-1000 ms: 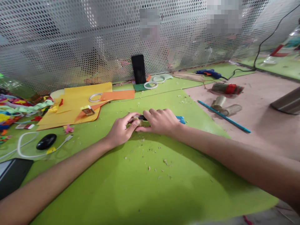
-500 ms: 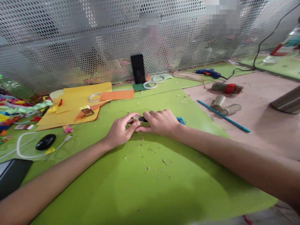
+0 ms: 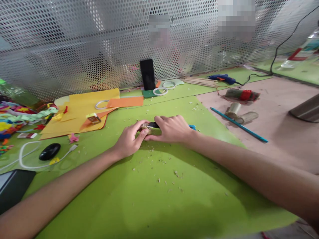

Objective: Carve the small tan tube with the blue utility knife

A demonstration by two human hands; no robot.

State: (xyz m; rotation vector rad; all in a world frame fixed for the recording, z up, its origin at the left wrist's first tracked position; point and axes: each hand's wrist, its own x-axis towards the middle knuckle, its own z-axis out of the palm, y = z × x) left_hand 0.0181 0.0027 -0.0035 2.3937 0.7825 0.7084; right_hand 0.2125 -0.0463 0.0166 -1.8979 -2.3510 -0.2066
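Observation:
Between the thumb and fingers of my left hand [image 3: 131, 137] is a small pale piece of wood [image 3: 145, 127], mostly covered by the fingers. My right hand [image 3: 173, 128] is wrapped round a utility knife [image 3: 155, 125], whose blue end [image 3: 192, 127] sticks out behind the palm. Its short blade meets the wood near the left fingertips, and the right thumb reaches under toward the left thumb. Pale shavings [image 3: 176, 173] lie scattered on the green mat [image 3: 139, 199] below and around both hands.
Yellow paper [image 3: 82, 99], a black mouse [image 3: 50, 151] and a white cable lie left. A phone [image 3: 147, 74] leans on the perforated metal screen. Tape rolls [image 3: 160, 91], sticks, a blue glue gun [image 3: 221, 78], a blue pencil-like rod [image 3: 239, 124] and cut tube pieces [image 3: 246, 117] lie right.
The knife has shifted slightly against the wood, and more of its bare blade now shows beside the left fingertips. Both hands keep their grip; the view has moved a little.

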